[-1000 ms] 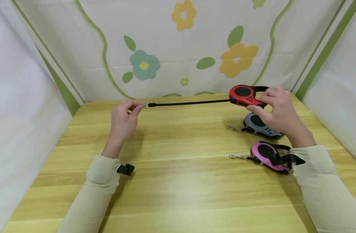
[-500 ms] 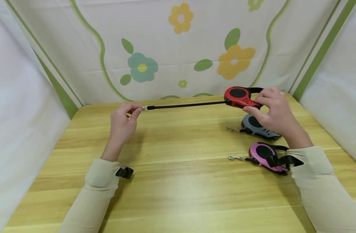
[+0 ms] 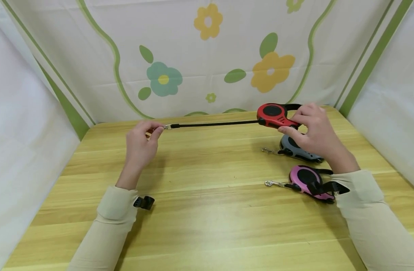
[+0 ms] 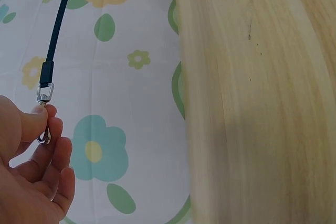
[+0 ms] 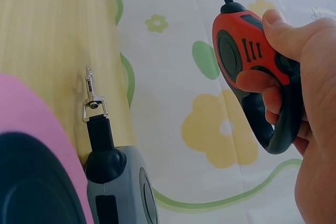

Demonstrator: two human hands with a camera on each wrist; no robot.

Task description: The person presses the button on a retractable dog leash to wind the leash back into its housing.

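A red and black retractable leash (image 3: 274, 115) (image 5: 247, 66) is held above the wooden table (image 3: 207, 210) by my right hand (image 3: 312, 131) (image 5: 299, 98), fingers wrapped round its handle. Its black strap (image 3: 213, 123) (image 4: 59, 24) runs taut to the left. There my left hand (image 3: 142, 141) (image 4: 37, 166) pinches the metal clip (image 3: 167, 127) (image 4: 44, 98) at the strap's end between thumb and forefinger.
A grey leash (image 3: 298, 148) (image 5: 118, 187) and a pink leash (image 3: 308, 180) (image 5: 31, 171) lie on the table under my right arm, their clips pointing left. A flowered cloth (image 3: 207, 56) stands behind the table, with white cloth at both sides.
The red leash and my right hand have shifted slightly left, so less strap spans between the hands. My left hand has hardly moved.
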